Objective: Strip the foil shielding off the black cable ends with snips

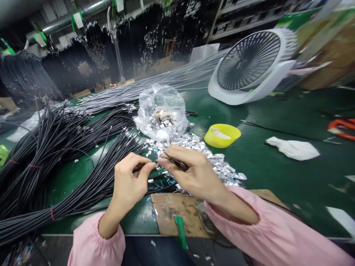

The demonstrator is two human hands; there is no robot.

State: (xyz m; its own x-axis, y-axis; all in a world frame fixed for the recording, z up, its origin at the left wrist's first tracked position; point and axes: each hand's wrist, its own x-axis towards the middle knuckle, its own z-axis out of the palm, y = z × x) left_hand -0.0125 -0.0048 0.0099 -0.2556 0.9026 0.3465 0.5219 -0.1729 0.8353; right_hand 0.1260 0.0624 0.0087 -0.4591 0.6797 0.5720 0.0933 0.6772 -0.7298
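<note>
My left hand point(130, 181) pinches the stripped end of a black cable point(155, 179) between thumb and forefinger, just above the green table point(277, 177). My right hand point(194, 171) grips dark tweezers point(176, 162), their tip meeting the cable end at my left fingertips. Both hands hover over a pile of silver foil scraps point(210, 155). A worn cardboard pad point(177, 216) lies under my wrists at the table's front edge. Pink sleeves cover both forearms.
Big bundles of black cables point(55, 155) fill the left side; grey cables point(172, 79) stretch behind. A clear plastic bag point(162, 114) of small parts, a yellow bowl point(222, 135), a white fan point(252, 66), a white cloth point(294, 148) and an orange tool point(342, 127) lie around.
</note>
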